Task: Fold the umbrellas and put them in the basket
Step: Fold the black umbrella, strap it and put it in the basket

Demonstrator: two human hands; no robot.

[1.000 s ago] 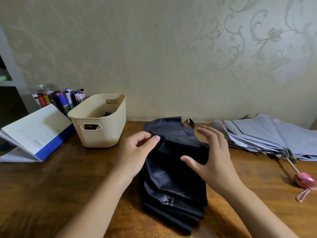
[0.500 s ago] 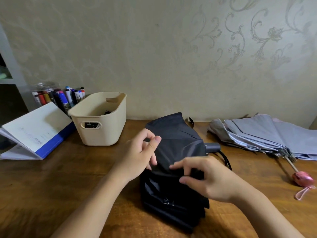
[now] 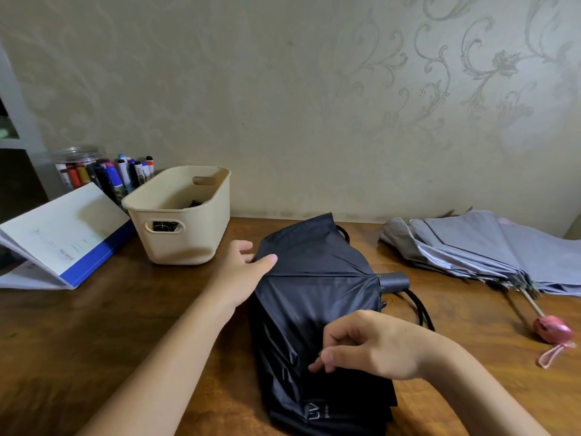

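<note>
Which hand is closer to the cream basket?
Left. The left hand touches the black umbrella just right of the basket; the right hand pinches its fabric farther away, nearer the camera.

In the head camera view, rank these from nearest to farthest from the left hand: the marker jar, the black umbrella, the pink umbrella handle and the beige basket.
1. Black umbrella: in the middle, touched by the left hand.
2. Beige basket: just behind and left of the hand.
3. Marker jar: back left, beyond the basket.
4. Pink umbrella handle: far right.
</note>
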